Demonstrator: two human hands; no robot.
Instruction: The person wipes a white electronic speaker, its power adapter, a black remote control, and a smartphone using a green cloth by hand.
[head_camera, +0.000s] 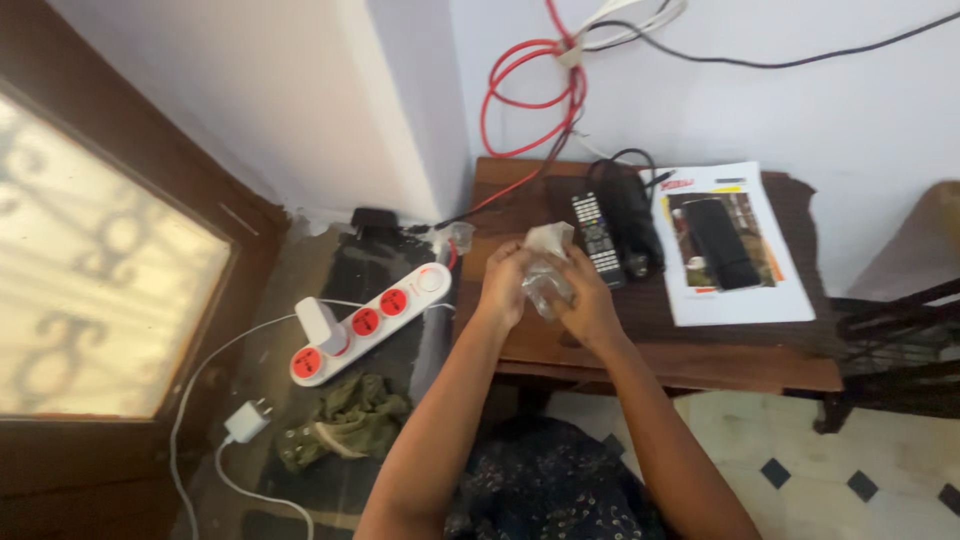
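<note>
Pinching a small clear plastic wrapper (545, 280) from both sides, the left hand (503, 285) and right hand (588, 305) are pressed together around it just above centre frame, over the wooden tabletop (700, 355); neither grip is nearer, and a remote control (597, 238) lies just beyond.

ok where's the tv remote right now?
In the head view the black remote lies on the wooden table, just right of the right hand, with a black box along its right side.
</note>
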